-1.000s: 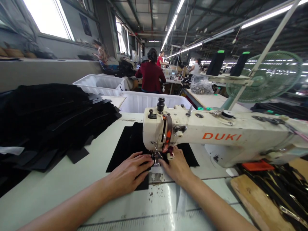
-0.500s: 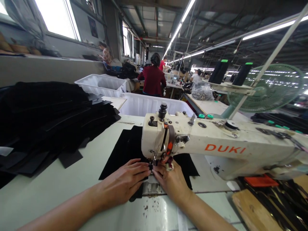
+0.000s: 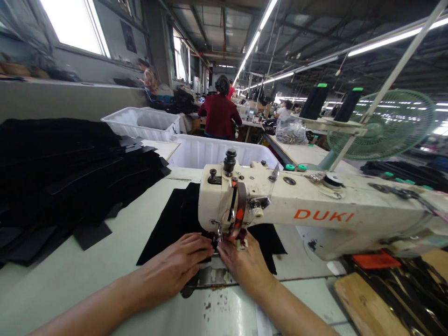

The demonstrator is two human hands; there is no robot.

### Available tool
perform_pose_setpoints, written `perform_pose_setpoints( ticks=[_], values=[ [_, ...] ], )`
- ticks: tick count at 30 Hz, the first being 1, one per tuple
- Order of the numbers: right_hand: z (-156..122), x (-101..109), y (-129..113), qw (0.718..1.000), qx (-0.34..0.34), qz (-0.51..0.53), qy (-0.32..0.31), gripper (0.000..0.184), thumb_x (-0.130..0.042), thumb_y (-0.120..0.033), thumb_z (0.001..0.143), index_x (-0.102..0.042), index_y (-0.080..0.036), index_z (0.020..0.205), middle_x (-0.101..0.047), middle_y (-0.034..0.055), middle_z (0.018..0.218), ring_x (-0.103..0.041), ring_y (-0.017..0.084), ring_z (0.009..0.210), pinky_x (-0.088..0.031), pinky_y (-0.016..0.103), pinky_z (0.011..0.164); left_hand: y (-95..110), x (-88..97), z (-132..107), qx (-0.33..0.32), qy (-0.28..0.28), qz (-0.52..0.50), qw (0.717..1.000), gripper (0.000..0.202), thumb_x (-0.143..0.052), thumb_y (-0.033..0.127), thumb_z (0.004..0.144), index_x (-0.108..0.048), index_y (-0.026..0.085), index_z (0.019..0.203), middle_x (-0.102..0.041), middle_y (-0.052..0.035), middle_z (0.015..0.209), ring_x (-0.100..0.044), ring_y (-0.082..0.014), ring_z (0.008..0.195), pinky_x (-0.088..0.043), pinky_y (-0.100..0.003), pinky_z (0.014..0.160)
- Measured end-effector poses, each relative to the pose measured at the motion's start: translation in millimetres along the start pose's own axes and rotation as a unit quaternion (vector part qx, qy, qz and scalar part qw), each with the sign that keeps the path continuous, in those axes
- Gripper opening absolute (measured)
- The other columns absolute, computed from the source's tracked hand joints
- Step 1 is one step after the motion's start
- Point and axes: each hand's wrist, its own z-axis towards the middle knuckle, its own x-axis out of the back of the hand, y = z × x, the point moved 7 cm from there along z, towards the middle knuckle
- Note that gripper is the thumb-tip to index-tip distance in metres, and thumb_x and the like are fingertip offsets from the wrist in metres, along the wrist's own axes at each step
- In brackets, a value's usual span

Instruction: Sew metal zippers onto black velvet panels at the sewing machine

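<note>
A white sewing machine point(image 3: 280, 196) marked DUKI stands over a piece of black fabric point(image 3: 168, 228), which lies flat under its needle and shows on both sides of the machine head. My left hand point(image 3: 178, 261) rests on the fabric just left of the presser foot point(image 3: 219, 237), fingers stretched out and lying flat. Close to the foot on the other side, my right hand point(image 3: 247, 263) has thumb and fingertips pressed together at the fabric's edge. The machine head partly covers that hand's fingers.
Stacked black fabric pieces point(image 3: 70, 182) cover the table's left side. Behind the machine stand white plastic bins point(image 3: 224, 149). Black thread cones point(image 3: 315, 102) and a green fan point(image 3: 381, 126) are at the right, near a wooden board point(image 3: 364, 301). A person in dark red point(image 3: 220, 114) sits ahead.
The whole view has shifted slightly, so things appear a little farther left. Both hands stay beside the presser foot, and less black fabric shows in front of the left hand.
</note>
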Motion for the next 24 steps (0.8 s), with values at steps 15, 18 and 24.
perform_pose_setpoints(
  ticks=[15,18,24],
  values=[
    [-2,1,9,0.999,-0.012,0.024,0.023,0.015,-0.061,-0.016,0.089,-0.072,-0.02,0.098,-0.071,0.0053,0.085,-0.063,0.022,0.084,-0.048,0.033,0.078,-5,-13.6,0,-0.062,0.053,0.085,0.993,0.051,-0.044,0.007,0.093,-0.047,0.018,0.142,-0.054,-0.0119,0.14,-0.049,-0.0262,0.131,-0.035,-0.043,0.115],
    [-3,1,11,0.999,-0.013,0.031,0.01,0.013,-0.065,-0.017,0.086,-0.072,-0.022,0.096,-0.071,0.0039,0.086,-0.062,0.022,0.084,-0.049,0.033,0.079,-6,-13.6,-2,-0.069,0.072,0.102,0.99,0.049,-0.044,0.009,0.096,-0.045,0.018,0.144,-0.053,-0.0112,0.141,-0.047,-0.0254,0.133,-0.032,-0.043,0.117],
    [-4,2,11,0.999,-0.014,0.041,0.004,0.013,-0.062,-0.018,0.089,-0.072,-0.023,0.094,-0.071,0.0045,0.09,-0.063,0.023,0.089,-0.051,0.035,0.082,-1,-5.8,1,-0.063,0.054,0.102,0.991,0.046,-0.047,0.011,0.096,-0.048,0.017,0.142,-0.056,-0.0096,0.139,-0.05,-0.023,0.131,-0.03,-0.04,0.118]
  ],
)
